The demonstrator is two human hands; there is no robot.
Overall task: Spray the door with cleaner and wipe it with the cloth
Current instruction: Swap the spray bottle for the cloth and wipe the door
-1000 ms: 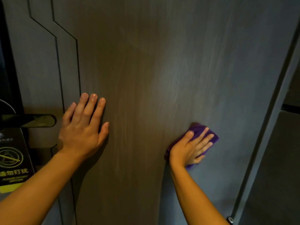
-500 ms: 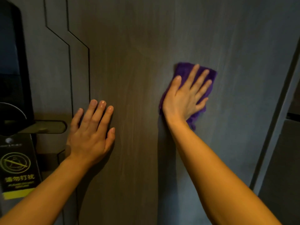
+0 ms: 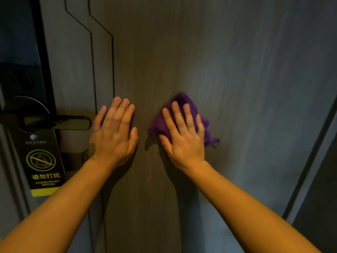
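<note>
A grey wood-grain door (image 3: pixel 237 70) fills the view. My right hand (image 3: pixel 184 137) lies flat on a purple cloth (image 3: pixel 184 102) and presses it against the middle of the door. My left hand (image 3: pixel 114 134) rests flat on the door just left of the cloth, fingers together and pointing up, holding nothing. No spray bottle is in view.
A dark lever handle (image 3: pixel 58 122) sticks out at the left, close to my left hand. A black do-not-disturb tag (image 3: pixel 42 165) hangs from it. The door's right edge and frame (image 3: pixel 313 152) run diagonally down the right side.
My right hand slid the cloth up the door, then down and left, ending beside my left hand. The left hand has stayed flat on the door.
</note>
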